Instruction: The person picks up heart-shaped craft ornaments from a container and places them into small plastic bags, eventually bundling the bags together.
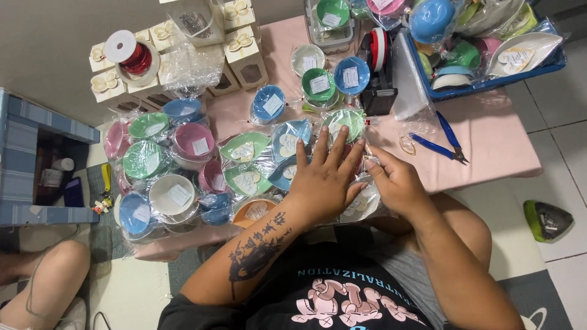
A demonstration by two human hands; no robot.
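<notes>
Left hand (324, 180) (fingers spread) presses wrapped dish (361, 205).

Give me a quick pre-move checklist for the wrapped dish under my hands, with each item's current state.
1. Left hand flat on the wrapped dish: ok.
2. Right hand pinching the cellophane edge: ok.
3. Wrap sealed: cannot tell, hands cover it.
4. Blue pliers lie apart from the hands on the pink table: ok.
5. Space to the left: not ok, wrapped bowls crowd it.
</notes>
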